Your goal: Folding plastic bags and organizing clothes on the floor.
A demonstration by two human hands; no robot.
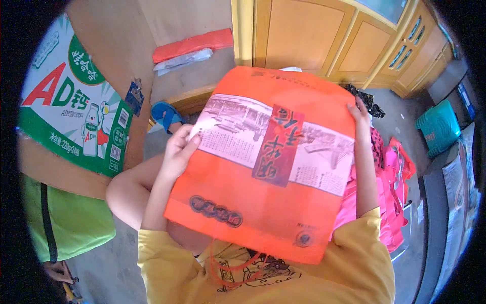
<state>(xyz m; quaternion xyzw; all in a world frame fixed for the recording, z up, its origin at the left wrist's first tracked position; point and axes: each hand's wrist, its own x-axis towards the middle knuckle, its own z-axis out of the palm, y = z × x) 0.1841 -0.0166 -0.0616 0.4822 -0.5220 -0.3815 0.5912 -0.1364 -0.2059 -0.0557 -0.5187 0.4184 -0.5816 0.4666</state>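
Observation:
A flat orange-red gift bag is spread out in front of my chest, held up between both hands. Its printed band and dark red centre panel face me, and its thin red cord handle hangs down at the bottom edge over my yellow shirt. My left hand pinches the bag's left edge, thumb on the front. Along the upper right edge, my right hand grips the bag; most of its fingers are hidden behind it.
On the left stand a green-and-white drink carton and a lime-green bag. A red folded piece lies on a ledge ahead. Wooden cabinets line the back. Pink bags and a teal container are at right.

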